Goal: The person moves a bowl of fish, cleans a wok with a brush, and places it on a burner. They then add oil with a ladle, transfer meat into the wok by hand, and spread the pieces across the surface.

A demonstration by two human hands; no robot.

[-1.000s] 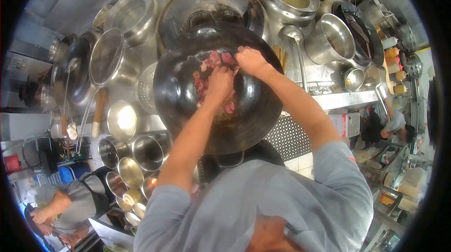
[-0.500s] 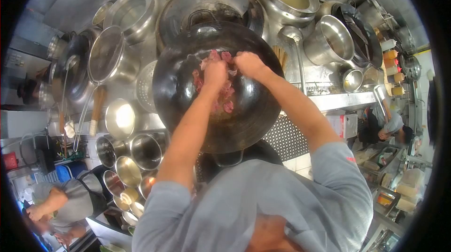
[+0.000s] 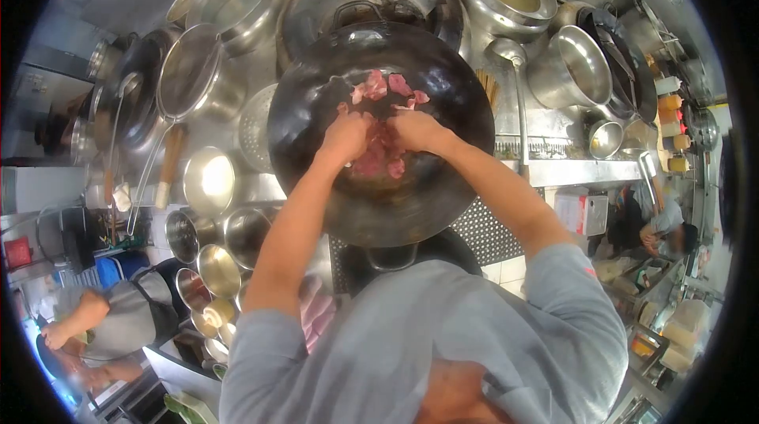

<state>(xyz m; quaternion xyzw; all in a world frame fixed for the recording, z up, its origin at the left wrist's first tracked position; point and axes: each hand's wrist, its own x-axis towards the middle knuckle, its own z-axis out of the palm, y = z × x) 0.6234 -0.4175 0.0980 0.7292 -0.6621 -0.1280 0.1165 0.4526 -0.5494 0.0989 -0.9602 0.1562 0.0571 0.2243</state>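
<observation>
A large black wok [image 3: 451, 100] with a loop handle lies in front of me. Pieces of raw red meat [image 3: 371, 86] are scattered toward its far side, and more are bunched between my hands. Closed on some of this meat, my left hand [image 3: 346, 139] is low in the wok, left of its middle. My right hand [image 3: 417, 132] is close beside it on the right, its fingers curled onto the bunch. The fingertips of both hands are partly hidden by the hands and the meat.
A ladle [image 3: 510, 52] and a deep metal pot [image 3: 565, 68] stand to the right. On the left are a round strainer [image 3: 190, 72] and a perforated skimmer [image 3: 257, 128]. Several metal pots are at lower left. Another person [image 3: 118, 321] works at far left, and another [image 3: 660, 222] at right.
Both hands have come down and nearer to me in the wok, with meat pieces left beyond them. The whole view has shifted slightly.
</observation>
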